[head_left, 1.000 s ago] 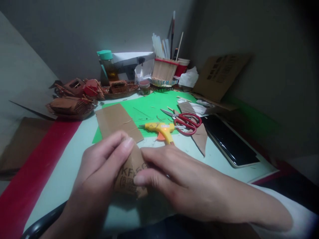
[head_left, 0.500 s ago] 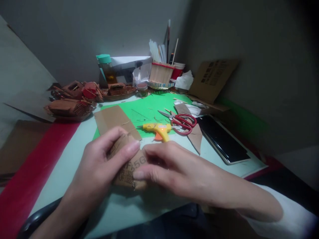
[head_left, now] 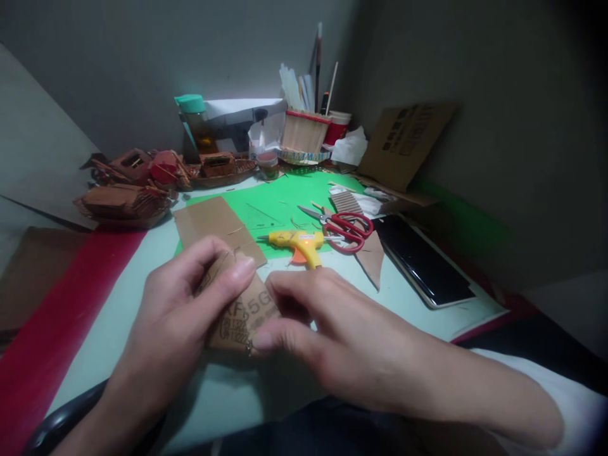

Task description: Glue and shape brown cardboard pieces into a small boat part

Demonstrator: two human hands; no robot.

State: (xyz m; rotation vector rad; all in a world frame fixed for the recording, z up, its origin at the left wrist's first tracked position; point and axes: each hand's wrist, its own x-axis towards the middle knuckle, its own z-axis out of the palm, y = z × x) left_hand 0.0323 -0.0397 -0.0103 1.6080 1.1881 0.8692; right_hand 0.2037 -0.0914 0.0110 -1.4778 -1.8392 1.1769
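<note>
A printed piece of cardboard is held up in front of me, over the near part of the table. My left hand grips its left side, thumb on the face and fingers behind. At its right edge, my right hand pinches it between thumb and fingers near the lower corner; some fingertips are hidden behind it. Beyond my hands lies a yellow glue gun, its nozzle to the left. Red-handled scissors rest to its right. A flat sheet of cardboard lies past my left hand.
Brown model boats stand at the back left beside a teal-capped bottle. A wooden holder carries brushes and glue sticks. At the right lie a black phone and cardboard scraps; green paper covers the table's middle.
The printed cardboard and both hands have shifted slightly left in view, and more of its print shows. My right thumb still presses near its lower right corner. The view itself has moved a little.
</note>
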